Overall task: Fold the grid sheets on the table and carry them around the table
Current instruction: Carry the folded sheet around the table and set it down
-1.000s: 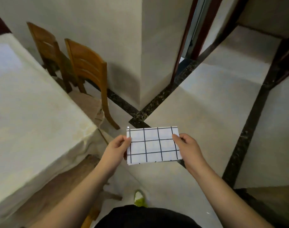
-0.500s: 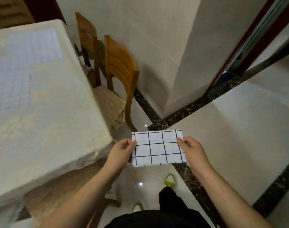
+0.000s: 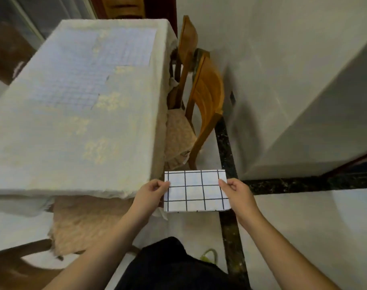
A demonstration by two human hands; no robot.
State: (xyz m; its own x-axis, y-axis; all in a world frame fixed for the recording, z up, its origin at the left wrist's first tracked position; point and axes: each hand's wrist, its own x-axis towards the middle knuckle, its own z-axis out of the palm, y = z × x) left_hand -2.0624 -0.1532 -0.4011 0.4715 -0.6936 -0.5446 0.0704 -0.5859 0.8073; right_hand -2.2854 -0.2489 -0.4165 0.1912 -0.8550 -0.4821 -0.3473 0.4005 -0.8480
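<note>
A folded white sheet with a black grid [image 3: 196, 190] is held flat in front of me, just off the table's near right corner. My left hand [image 3: 152, 192] pinches its left edge and my right hand [image 3: 238, 192] pinches its right edge. Larger pale grid sheets [image 3: 90, 68] lie spread on the far part of the table [image 3: 63, 143], which wears a cream cloth.
Two wooden chairs [image 3: 205, 97] stand along the table's right side, against a white wall [image 3: 283, 70]. A cushioned chair seat [image 3: 84, 222] sticks out under the table's near edge. Pale floor tiles with dark marble strips [image 3: 228, 227] lie below me.
The view has swung left, so the whole tabletop and its spread sheets show. The folded sheet stays held in both hands and now sits closer to the table's corner.
</note>
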